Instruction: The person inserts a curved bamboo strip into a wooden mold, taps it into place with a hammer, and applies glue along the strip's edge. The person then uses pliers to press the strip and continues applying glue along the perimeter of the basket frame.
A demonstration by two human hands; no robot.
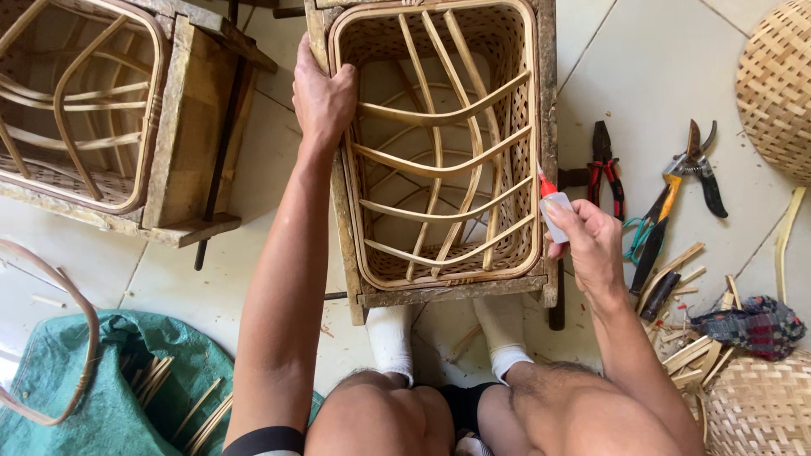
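Basket [439, 152] gripped left [321, 97]; right [591, 245] raises glue [553, 211].

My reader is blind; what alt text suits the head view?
The left hand grips a rectangular woven bamboo basket in a wooden frame, while the right hand holds a small red-tipped glue bottle at its rim.

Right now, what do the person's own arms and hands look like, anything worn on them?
Both arms are bare: no sleeves, gloves, rings or watch show. The left hand and right hand are uncovered. A dark band with a white edge crosses the left upper arm.
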